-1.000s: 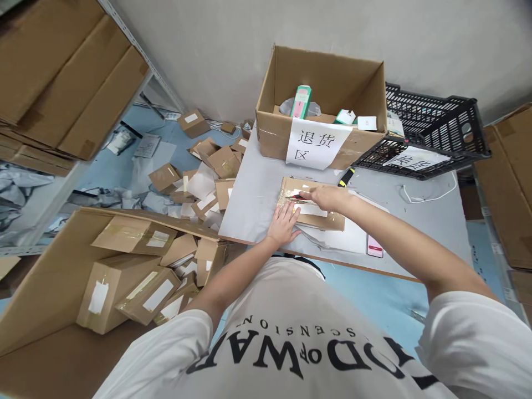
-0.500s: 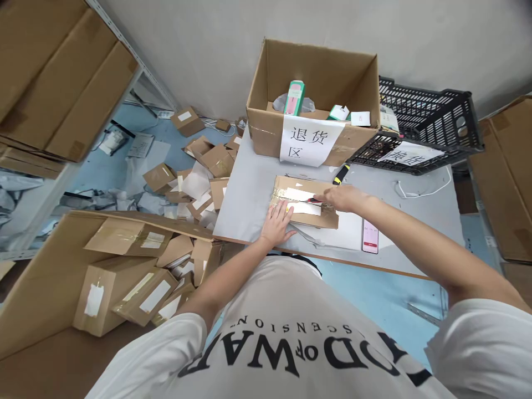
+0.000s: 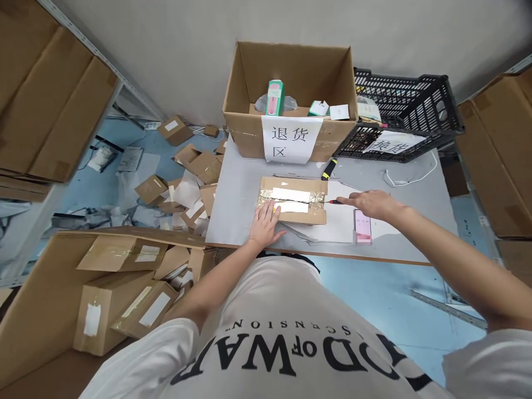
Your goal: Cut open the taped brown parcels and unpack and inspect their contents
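Left of the parcel (image 3: 296, 200), a bare stretch of bench (image 3: 233, 194) runs to the edge, wide enough for a hand. Behind the parcel, only a strip remains before the box (image 3: 245, 138) walls it off, and a cutter (image 3: 330, 169) partly blocks that strip at the parcel's far right corner. The left hand (image 3: 265, 224) covers the parcel's near left corner; the right hand (image 3: 372, 204) and its knife (image 3: 334, 202) bar the right side. The parcel's top lies open from above. Right and nearer is a phone (image 3: 363, 226); farther right-behind, a crate (image 3: 451, 119).
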`<state>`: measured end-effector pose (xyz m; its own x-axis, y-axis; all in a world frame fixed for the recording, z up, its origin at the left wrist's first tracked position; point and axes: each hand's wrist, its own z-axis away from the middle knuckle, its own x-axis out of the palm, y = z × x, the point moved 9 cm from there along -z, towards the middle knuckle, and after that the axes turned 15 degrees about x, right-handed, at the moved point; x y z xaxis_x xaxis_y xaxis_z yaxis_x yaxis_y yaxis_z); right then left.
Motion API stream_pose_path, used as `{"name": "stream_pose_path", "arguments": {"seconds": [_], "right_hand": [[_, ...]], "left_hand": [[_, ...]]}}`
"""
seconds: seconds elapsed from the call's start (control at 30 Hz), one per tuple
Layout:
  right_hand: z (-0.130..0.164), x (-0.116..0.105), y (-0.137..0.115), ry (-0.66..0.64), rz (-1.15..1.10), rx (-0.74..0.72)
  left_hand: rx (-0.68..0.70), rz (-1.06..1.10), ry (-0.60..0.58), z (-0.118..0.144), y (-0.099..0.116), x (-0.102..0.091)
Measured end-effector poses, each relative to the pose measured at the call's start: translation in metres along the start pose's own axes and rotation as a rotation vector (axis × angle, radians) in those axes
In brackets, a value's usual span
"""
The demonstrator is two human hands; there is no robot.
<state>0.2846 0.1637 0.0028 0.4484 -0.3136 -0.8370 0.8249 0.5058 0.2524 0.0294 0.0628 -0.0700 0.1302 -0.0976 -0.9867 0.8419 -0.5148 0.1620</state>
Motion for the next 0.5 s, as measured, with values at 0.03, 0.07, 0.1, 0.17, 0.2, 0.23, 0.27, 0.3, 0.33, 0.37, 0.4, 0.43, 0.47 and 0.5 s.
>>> {"name": "stream_pose_path", "arguments": {"seconds": [0.03, 0.07, 0.1, 0.17, 0.2, 0.23, 0.27, 0.3, 0.33, 0.37, 0.4, 0.43, 0.47, 0.5], "right_hand": [[0.003, 0.002, 0.004, 0.006, -0.025, 0.005], [0.008, 0.004, 0.009, 0.011, -0.055, 0.014], [0.012, 0.007, 0.016, 0.017, -0.092, 0.027], [0.023, 0.016, 0.031, 0.048, -0.209, 0.059], [0.029, 0.022, 0.038, 0.073, -0.297, 0.080], [0.034, 0.031, 0.043, 0.093, -0.408, 0.106], [0.038, 0.041, 0.046, 0.103, -0.542, 0.135], [0.041, 0.054, 0.047, 0.101, -0.695, 0.173], [0.043, 0.070, 0.044, 0.081, -0.861, 0.215], [0.043, 0.085, 0.039, 0.059, -1.036, 0.257], [0.042, 0.099, 0.031, 0.048, -1.211, 0.292], [0.040, 0.110, 0.021, 0.043, -1.373, 0.312], [0.037, 0.119, 0.011, 0.033, -1.509, 0.320], [0.034, 0.126, 0.000, 0.023, -1.620, 0.320]], "left_hand": [[0.002, -0.001, -0.003, 0.000, 0.000, 0.000], [0.004, -0.003, -0.005, 0.000, 0.001, 0.000], [0.006, -0.007, -0.007, 0.000, 0.001, -0.001], [0.005, -0.014, -0.005, 0.000, 0.001, -0.001], [0.005, -0.017, -0.003, 0.000, 0.001, -0.001], [0.003, -0.020, 0.000, -0.001, 0.001, -0.002], [0.000, -0.022, 0.004, -0.001, 0.001, -0.002], [-0.001, -0.024, 0.009, -0.001, 0.001, -0.003], [-0.002, -0.026, 0.015, -0.001, 0.001, -0.003], [-0.004, -0.029, 0.021, -0.002, 0.000, -0.004], [-0.008, -0.033, 0.027, -0.002, 0.000, -0.005], [-0.011, -0.037, 0.032, -0.003, 0.000, -0.006], [-0.016, -0.042, 0.036, -0.003, 0.000, -0.007], [-0.020, -0.048, 0.038, -0.004, -0.001, -0.008]]}}
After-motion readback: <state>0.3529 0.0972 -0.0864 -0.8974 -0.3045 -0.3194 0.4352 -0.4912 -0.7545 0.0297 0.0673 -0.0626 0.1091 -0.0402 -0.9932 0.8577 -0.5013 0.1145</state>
